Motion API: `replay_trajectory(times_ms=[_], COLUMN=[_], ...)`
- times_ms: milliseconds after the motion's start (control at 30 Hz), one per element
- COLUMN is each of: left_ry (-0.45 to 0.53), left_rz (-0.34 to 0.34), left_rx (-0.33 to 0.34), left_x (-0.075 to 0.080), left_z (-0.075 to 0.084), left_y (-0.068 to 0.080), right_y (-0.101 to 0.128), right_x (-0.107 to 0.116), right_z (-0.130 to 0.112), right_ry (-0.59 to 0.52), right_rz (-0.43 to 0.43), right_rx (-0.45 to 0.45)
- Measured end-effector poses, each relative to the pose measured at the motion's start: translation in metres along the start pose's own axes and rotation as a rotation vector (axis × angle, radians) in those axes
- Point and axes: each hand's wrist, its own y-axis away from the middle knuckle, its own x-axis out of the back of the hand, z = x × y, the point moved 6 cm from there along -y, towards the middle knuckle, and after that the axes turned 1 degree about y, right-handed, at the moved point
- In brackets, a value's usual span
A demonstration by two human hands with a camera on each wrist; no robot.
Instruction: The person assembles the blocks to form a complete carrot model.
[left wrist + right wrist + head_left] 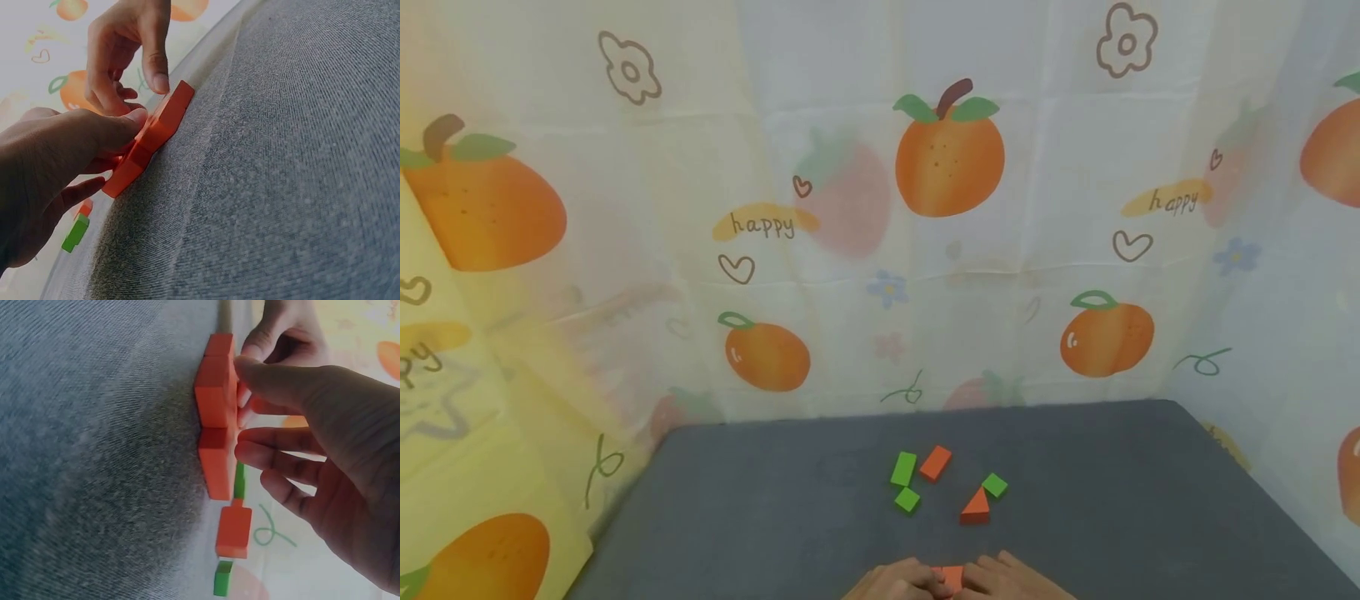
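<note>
- Grey felt mat (775,517), fruit-print curtain (947,250) behind.
- Orange blocks (952,577), flat, joined in a row, bottom centre at the mat's near edge.
- Left hand (898,583), right hand (1011,582): fingertips curled, pinching the row from either side.
- Loose green and orange pieces (947,487) mid-mat; bare mat either side.

Dark grey woven cloth table cover (1150,500), uniform, no pattern. Loose flat blocks on it: two bright green squares (907,499) (995,485), one bright green rectangle (903,468), one orange rectangle (936,462), one orange-red triangle (976,506). Row of orange blocks (215,425) at the near edge was a matching plain orange. Pale cream-to-white backdrop curtain (1037,250) carried printed oranges with green leaves, faded pink strawberries, brown outline hearts and flowers, "happy" on yellow smears.
</note>
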Motion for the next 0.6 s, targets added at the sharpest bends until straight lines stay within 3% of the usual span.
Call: replay_trajectory(times_ms=[167, 300, 400, 500, 600], left_ry=[0.001, 0.025, 0.048, 0.034, 0.020], left_rz=[0.068, 0.087, 0.069, 0.050, 0.088], left_rx=[-0.114, -0.156, -0.134, -0.140, -0.267], left_x=[0.001, 0.002, 0.001, 0.001, 0.002], left_z=[0.004, 0.005, 0.004, 0.001, 0.003], left_y=[0.004, 0.005, 0.004, 0.004, 0.005], right_y=[-0.005, -0.015, -0.024, -0.035, -0.049], right_x=[0.004, 0.020, 0.035, 0.047, 0.053], right_z=[0.005, 0.017, 0.029, 0.049, 0.074], right_ry=[-0.062, -0.096, -0.074, -0.074, -0.102], right_rz=[0.029, 0.027, 0.007, -0.060, -0.151], right_rx=[0.035, 0.008, -0.039, -0.142, -0.265])
